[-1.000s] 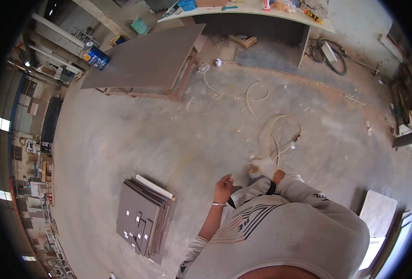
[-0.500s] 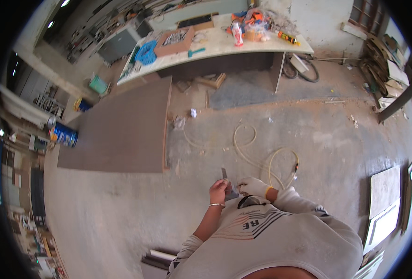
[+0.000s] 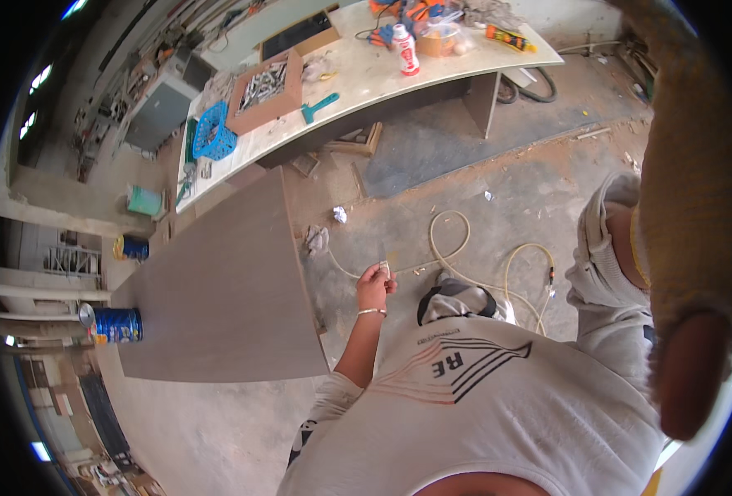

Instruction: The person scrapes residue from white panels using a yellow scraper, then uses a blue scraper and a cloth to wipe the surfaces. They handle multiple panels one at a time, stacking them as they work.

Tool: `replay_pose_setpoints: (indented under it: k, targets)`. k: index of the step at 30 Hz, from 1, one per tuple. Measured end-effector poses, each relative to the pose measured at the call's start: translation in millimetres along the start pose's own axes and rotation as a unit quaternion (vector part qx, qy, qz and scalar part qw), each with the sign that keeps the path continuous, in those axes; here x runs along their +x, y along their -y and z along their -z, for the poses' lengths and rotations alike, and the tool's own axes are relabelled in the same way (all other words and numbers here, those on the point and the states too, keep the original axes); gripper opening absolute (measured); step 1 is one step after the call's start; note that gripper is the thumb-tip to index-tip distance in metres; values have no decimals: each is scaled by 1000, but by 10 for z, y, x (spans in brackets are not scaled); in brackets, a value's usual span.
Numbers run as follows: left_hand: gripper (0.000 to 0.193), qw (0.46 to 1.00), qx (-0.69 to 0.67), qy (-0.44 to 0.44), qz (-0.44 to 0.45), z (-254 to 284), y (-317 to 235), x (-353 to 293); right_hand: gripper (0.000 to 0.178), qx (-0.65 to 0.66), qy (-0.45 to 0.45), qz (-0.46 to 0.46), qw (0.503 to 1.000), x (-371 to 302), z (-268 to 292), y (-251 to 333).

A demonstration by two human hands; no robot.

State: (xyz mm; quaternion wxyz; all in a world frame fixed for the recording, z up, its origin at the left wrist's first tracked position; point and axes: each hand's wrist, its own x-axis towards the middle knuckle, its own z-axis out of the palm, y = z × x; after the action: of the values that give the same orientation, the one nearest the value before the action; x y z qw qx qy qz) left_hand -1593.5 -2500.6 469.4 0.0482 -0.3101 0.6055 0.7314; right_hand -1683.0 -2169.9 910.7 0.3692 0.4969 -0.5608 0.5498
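My left hand (image 3: 374, 286), bare with a bracelet at the wrist, is held out in front of my body over the floor. Its fingers are closed on a small flat pale piece (image 3: 385, 269), of which only the end shows. Very close to the camera at the right edge looms my right hand (image 3: 693, 223) in a dirty work glove, with one bare fingertip pointing down. It is dark and blurred, most of its fingers fall outside the picture, and whether it holds anything is hidden.
A large brown board (image 3: 209, 289) lies at the left, beside a blue can (image 3: 119, 326). On the workbench (image 3: 358, 91) are a blue basket (image 3: 215, 132), a cardboard box (image 3: 263, 118), a teal hand tool (image 3: 320, 107) and a bottle (image 3: 405, 54). A looped hose (image 3: 468, 234) lies on the floor.
My right hand has left the left hand and come up close to the camera. The grey blade seen at my hands before no longer shows. The view has shifted toward the bench.
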Motion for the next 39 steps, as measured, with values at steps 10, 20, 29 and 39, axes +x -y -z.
replay_pose_setpoints:
  k: [10, 20, 29, 39]
  targets:
    - [13, 999, 19, -31, -7, 115, -820, 1489, 74, -21, -24, 32, 999, 425, -293, -1657]
    - [29, 912, 318, -46, -257, -328, -2969, 4846, 73, -167, -54, 19, 984, 713, -951, -2362]
    - [25, 596, 673, -16, -438, -304, -2873, 5036, 72, -326, -56, -73, 941, 663, -1422, -2611]
    - [36, 541, 602, 162, -565, -551, -3277, 3843, 72, -535, -95, -152, 825, 176, -1477, -2033]
